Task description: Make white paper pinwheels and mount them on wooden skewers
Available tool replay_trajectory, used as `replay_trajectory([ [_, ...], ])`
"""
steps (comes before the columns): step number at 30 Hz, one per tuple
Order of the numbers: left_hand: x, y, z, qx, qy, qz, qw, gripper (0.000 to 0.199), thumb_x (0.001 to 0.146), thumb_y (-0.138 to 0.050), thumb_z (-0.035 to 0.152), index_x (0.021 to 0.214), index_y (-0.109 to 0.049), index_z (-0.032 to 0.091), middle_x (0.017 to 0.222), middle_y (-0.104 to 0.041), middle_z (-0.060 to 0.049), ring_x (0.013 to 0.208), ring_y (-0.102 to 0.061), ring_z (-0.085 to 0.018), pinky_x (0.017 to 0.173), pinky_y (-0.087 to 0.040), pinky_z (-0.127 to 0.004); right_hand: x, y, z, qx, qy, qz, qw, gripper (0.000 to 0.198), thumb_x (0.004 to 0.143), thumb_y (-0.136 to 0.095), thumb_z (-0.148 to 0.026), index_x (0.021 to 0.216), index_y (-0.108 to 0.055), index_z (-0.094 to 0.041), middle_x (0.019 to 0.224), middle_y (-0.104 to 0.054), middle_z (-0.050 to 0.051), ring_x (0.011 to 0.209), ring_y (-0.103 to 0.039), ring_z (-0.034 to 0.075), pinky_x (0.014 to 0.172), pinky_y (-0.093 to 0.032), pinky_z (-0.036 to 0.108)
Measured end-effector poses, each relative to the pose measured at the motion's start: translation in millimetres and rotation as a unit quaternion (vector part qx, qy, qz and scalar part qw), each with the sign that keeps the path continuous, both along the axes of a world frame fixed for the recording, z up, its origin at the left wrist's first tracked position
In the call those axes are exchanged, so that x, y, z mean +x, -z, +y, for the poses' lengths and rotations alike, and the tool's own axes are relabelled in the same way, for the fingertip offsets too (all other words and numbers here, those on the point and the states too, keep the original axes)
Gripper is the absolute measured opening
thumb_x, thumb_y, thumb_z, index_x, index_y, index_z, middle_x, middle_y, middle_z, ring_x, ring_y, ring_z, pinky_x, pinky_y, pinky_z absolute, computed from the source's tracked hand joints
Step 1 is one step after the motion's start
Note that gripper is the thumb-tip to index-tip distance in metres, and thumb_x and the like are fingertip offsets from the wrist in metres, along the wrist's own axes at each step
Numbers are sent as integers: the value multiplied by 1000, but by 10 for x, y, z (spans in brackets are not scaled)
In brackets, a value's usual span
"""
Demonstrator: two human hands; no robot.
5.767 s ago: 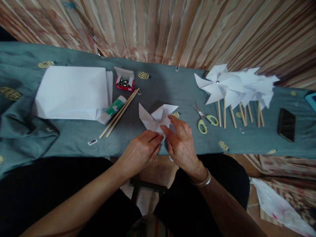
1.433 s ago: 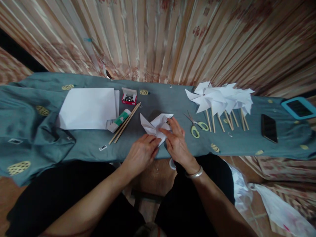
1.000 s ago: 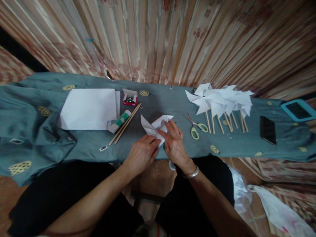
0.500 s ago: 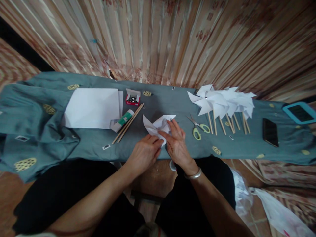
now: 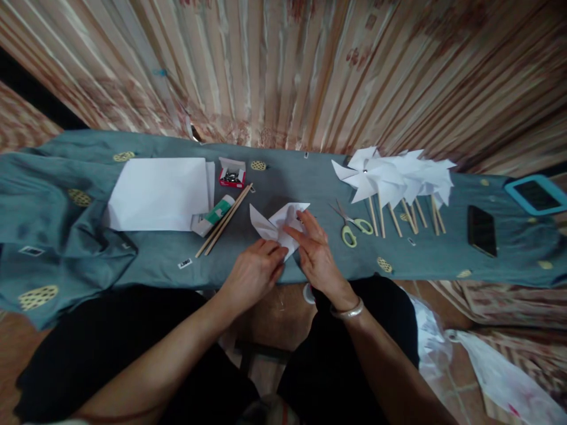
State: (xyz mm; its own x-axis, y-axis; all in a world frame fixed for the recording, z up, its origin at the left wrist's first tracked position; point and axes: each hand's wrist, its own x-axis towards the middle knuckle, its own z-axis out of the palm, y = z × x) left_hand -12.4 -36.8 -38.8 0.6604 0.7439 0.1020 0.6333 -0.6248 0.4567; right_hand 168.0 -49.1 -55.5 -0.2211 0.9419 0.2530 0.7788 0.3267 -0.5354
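Shifted slightly since a moment earlier, the spread-fingered right hand hides one side of the white folded-paper pinwheel beneath it, its near edge pinched by the left hand, beyond which an open red-and-white cardboard box holds indistinct silvery pieces.

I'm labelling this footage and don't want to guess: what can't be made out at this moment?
All in the head view:
- Folded paper: its lower part is hidden by the left hand and right hand.
- Paper pinwheels: they overlap, so their exact count is hidden.
- Shiny pieces in the red box: too small to count.
- Green label: print too blurred to read.
- Curtain: top cut off by the upper edge.
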Motion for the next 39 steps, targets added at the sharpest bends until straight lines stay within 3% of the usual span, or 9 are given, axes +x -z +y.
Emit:
replay_trajectory([
  [7, -3, -4, 5, 13, -2, 5, 1000, 23, 89, -55, 16, 110, -63, 14, 103, -66, -9, 96, -61, -25, 85, -55, -38, 145, -54, -9, 23, 50, 21, 998, 44, 88, -43, -14, 130, -56, -17, 150, -42, 13, 143, -33, 25, 116, -30, 51],
  [18, -41, -8, 13, 0, -6, -17, 1000, 29, 88, -57, 18, 117, -61, 16, 105, -66, -9, 99, -62, -25, 87, -53, -38, 71, -80, -72, 1, -6, -3, 1000, 31, 90, -52, -22, 118, -64, -22, 150, -42, 10, 143, -31, 28, 114, -31, 54],
  [29, -203, 25, 80, 1, -60, -94, 994, 32, 88, -62, 32, 116, -62, 17, 104, -67, -9, 96, -64, -25, 85, -53, -38, 88, -71, -77, 7, -5, -11, 1000, 30, 91, -53, -25, 119, -64, -19, 149, -43, 13, 143, -32, 29, 112, -33, 55],
  [39, -10, 42, -41, -26, 15, -117, 993, 28, 91, -53, 17, 119, -61, 16, 107, -68, -9, 100, -60, -23, 90, -52, -39, 68, -78, -114, 24, 3, -38, 999, 30, 92, -51, -25, 119, -64, -19, 149, -43, 14, 143, -32, 29, 112, -33, 55],
])
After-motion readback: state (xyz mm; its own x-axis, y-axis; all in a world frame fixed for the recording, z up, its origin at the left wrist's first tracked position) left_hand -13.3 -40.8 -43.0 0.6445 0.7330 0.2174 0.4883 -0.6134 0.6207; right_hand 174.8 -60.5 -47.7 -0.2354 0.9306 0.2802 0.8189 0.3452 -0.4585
